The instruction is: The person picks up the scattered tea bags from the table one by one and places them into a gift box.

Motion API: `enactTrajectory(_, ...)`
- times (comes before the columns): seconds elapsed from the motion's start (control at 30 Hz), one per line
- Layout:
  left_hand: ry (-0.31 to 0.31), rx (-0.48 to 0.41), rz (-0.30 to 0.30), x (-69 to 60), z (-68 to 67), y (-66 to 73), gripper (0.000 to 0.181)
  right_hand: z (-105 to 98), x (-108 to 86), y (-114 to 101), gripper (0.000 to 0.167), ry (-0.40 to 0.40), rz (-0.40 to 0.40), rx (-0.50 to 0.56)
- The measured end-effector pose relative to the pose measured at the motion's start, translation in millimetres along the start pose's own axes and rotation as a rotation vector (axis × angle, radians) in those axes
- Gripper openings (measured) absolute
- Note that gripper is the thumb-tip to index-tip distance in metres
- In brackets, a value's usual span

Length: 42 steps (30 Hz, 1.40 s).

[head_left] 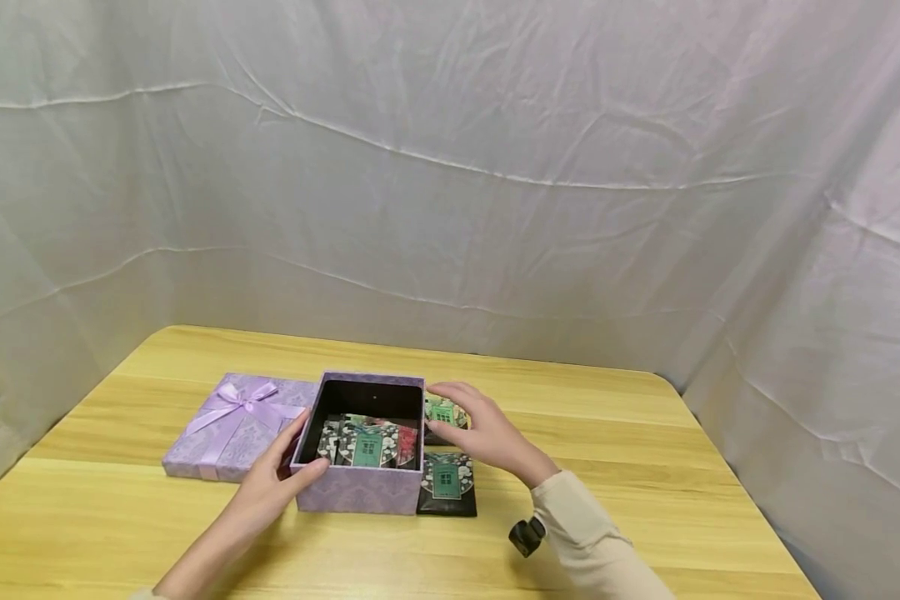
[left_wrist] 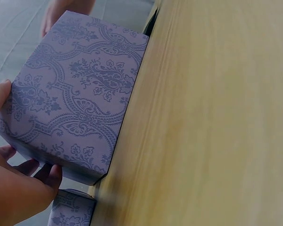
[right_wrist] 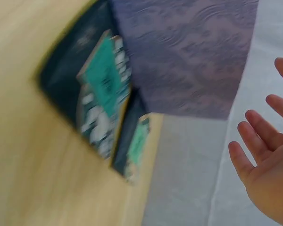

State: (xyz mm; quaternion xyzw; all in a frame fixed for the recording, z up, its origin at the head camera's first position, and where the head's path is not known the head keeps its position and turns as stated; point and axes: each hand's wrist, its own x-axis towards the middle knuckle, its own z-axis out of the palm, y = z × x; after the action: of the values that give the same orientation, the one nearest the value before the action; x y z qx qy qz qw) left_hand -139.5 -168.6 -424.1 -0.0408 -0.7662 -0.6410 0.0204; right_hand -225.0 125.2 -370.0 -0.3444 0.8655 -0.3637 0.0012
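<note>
A purple patterned box (head_left: 360,490) without its lid stands on the table, with several tea-bag-like sachets (head_left: 367,447) inside its black interior. My left hand (head_left: 270,487) holds its left side, thumb at the front rim; in the left wrist view the fingers bend against the side wall of the box (left_wrist: 75,99). Beside the right wall, my right hand (head_left: 487,427) has its fingers spread and holds nothing. Below that hand lies a black sachet with a light green label (head_left: 441,413), partly hidden. Nearer me lies another, with a teal label (head_left: 447,483).
The purple lid (head_left: 228,429) with a ribbon bow lies left of the box, partly hidden behind it. Wood-grain table (head_left: 607,467) surrounds these things. A pale cloth (head_left: 450,250) hangs behind the table. A small black device (head_left: 527,537) sits by the right cuff.
</note>
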Motion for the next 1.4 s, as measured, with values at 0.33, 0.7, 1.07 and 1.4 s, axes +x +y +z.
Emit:
enactTrajectory(0.33, 0.001, 0.001, 0.015, -0.6, 0.3, 0.4, 0.075, 0, -19.8, 29, 0.053, -0.067, 0.078, -0.019)
enactTrajectory(0.7, 0.002, 0.002, -0.006, -0.7, -0.2, 0.7, 0.075, 9, -36.6, 46, 0.073, -0.233, 0.121, -0.034)
enactTrajectory(1.07, 0.004, 0.021, 0.004, 0.1, 0.3, -0.1, 0.075, 19, -46.2, 49, 0.087, -0.306, 0.177, -0.051)
enactTrajectory(1.4, 0.001, 0.004, 0.014, -0.3, 0.4, 0.5, 0.075, 21, -46.4, 47, 0.088, -0.355, 0.177, -0.109)
